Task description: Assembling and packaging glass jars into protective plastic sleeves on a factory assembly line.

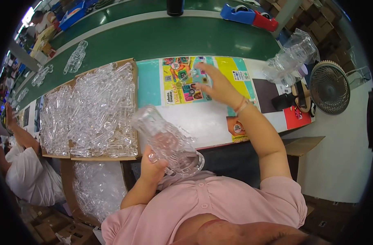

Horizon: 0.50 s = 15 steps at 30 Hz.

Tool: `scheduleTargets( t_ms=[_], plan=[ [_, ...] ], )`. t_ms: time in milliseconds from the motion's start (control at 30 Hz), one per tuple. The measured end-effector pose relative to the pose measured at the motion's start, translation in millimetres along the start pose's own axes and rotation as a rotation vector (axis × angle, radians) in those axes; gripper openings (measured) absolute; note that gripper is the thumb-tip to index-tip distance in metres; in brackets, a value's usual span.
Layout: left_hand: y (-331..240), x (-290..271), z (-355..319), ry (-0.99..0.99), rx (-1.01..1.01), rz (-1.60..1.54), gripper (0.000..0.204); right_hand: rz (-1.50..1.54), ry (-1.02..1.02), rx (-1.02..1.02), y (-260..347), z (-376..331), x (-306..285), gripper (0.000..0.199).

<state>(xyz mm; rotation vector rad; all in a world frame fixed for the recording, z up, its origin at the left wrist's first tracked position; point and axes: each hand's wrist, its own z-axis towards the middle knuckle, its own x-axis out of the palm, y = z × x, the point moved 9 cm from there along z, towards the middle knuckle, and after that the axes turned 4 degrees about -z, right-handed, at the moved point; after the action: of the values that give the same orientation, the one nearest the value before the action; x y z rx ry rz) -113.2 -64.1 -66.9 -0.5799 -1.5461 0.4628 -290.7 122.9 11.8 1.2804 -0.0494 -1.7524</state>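
My left hand is closed round the lower side of a clear plastic piece, long and moulded, which is tilted in front of my chest. It looks like several nested transparent shells, but I cannot tell for sure. My right hand is over the table with its thumb and fingers spread apart. Just left of its fingertips, a small clear plastic part shows against a colourful printed sheet; whether it touches the fingers is hard to make out.
An open cardboard box heaped with clear plastic parts stands on the left, above another box of clear plastic. Bagged clear pieces, a black fan and a tape dispenser are at right. Beyond runs a green belt. Someone sits at left.
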Motion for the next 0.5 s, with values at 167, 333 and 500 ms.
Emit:
scheduleTargets(
  t_ms=[167, 333, 500],
  plan=[
    [10, 10, -9, 0.061, -0.156, 0.107, 0.088, -0.157, 0.322, -0.06, -54, 22, 51, 0.038],
    [1, 13, -12, 0.05, -0.091, 0.136, 0.08, 0.077, 0.169, 0.148, -34, -7, 11, 0.024],
    [3, 16, -6, 0.042, -0.018, 0.144, 0.076, 0.653, 0.023, 0.359, -18, -63, -25, 0.023]
  ],
)
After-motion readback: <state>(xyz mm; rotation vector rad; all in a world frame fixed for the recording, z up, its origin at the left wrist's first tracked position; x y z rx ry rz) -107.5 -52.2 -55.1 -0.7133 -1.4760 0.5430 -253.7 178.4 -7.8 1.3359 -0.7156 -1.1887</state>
